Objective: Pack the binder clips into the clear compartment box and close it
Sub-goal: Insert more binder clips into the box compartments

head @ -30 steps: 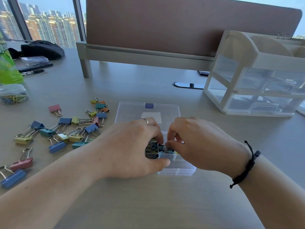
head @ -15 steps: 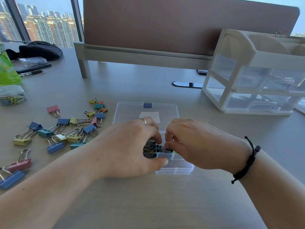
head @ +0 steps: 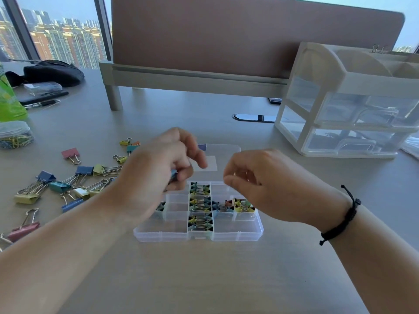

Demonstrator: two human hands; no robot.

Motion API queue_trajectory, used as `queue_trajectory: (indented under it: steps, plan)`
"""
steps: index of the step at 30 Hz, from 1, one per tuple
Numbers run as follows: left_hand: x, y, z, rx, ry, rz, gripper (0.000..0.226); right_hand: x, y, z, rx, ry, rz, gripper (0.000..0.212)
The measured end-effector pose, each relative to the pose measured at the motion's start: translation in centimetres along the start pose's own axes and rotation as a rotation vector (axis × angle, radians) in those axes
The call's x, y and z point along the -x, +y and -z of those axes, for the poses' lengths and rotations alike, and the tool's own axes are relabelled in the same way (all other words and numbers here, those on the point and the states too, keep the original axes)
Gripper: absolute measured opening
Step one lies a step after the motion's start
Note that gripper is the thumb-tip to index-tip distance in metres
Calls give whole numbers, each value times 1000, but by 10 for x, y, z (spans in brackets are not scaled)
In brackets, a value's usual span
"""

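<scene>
Binder clips (head: 68,184) lie loose left of our open compartment box (head: 199,232). Our left hand (head: 158,168) pinches a blue clip (head: 174,173), hiding the box's left cells; our right hand (head: 260,184) hovers, fingers loosely curled, near a drawer organizer (head: 353,98).

Blurred blue clip (head: 174,172) in fingers (head: 184,175)

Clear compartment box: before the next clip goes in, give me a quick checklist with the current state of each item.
1. Clear plastic compartment box lid open, lying flat behind it: ok.
2. Free compartments left, several along the near row and left side: ok.
3. Left hand holding a clip: ok, its fingers pinch a small blue binder clip.
4. Right hand out of the way: ok, raised above the box's right side, fingers loosely curled, holding nothing I can see.
5. Loose coloured binder clips on the grey table all packed: not ok, many remain left of the box.
6. Which compartment the blue clip is meant for: cannot tell.
</scene>
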State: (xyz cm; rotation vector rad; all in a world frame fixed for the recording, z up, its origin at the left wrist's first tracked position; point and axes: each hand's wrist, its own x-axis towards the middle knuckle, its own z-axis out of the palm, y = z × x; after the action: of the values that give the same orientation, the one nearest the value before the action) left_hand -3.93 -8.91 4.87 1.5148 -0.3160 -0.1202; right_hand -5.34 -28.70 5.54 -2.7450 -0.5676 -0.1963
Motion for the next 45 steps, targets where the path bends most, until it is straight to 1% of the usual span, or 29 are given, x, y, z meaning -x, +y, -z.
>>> queue_trajectory:
  steps: [1, 3, 4, 7, 10, 15, 17, 20, 22, 25, 28, 30, 32, 34, 35, 37, 38, 39, 40, 41, 43, 44, 45]
  plan:
    - [1, 0, -1, 122, 16, 23, 24, 0, 0, 2, -72, 57, 0, 9]
    - [2, -2, -3, 281, 38, 65, 29, 0, -3, 4, -229, 153, 2, 2]
    - [2, -4, -5, 332, 52, 82, 32, 1, -6, 4, -312, 171, 8, 4]
    - [2, -6, -13, 399, 101, 105, 36, 3, -19, -3, -489, 127, 32, 24]
    - [1, -8, -18, 393, 139, 93, 42, 3, -30, -20, -524, 108, 69, 24]
    - [-2, -12, -24, 449, 170, 103, 47, 0, -29, -26, -502, 194, 114, 4]
    - [-3, -14, -26, 467, 165, 113, 47, 1, -26, -21, -512, 205, 119, 4]
    - [-3, -15, -27, 476, 140, 118, 48, 2, -25, -17, -463, 163, 148, 8]
    - [-2, -16, -25, 473, 121, 129, 48, 3, -24, -18, -443, 166, 157, 9]
    - [0, -12, -24, 436, 54, 86, 53, 1, -23, -22, -364, 219, 196, 5]
    - [1, -12, -22, 349, -15, 26, 65, -2, -21, -27, -206, 288, 274, 12]
    - [-1, -15, -18, 343, -77, 12, 67, -3, -19, -27, -157, 302, 283, 11]
    - [-3, -19, -15, 333, -140, -8, 60, -3, -17, -27, -117, 321, 278, 9]
    - [-6, -24, -11, 320, -164, -5, 51, -3, -16, -27, -85, 323, 296, 11]
    - [-7, -25, -10, 327, -172, 5, 51, -3, -16, -25, -85, 322, 312, 12]
    - [-9, -25, -12, 383, -157, 35, 52, -4, -14, -18, -154, 334, 336, 15]
    - [-9, -23, -13, 426, -136, 42, 47, -4, -12, -14, -198, 336, 319, 16]
    - [-9, -21, -14, 428, -102, 34, 36, -4, -9, -8, -228, 322, 276, 13]
    - [-8, -21, -12, 317, -70, -14, 22, -4, -5, -4, -244, 286, 208, 9]
    - [-5, -20, -9, 71, -50, -94, 11, -4, -1, 0, -250, 231, 132, 5]
    - [1, -21, -2, -520, -44, -256, 22, -2, 4, 4, -279, 103, 11, 2]
    - [2, -22, 0, -698, -53, -329, 22, -2, 5, 4, -289, 51, -20, 3]
    - [3, -21, 0, -774, -67, -370, 19, -2, 6, 3, -283, 15, -36, 4]
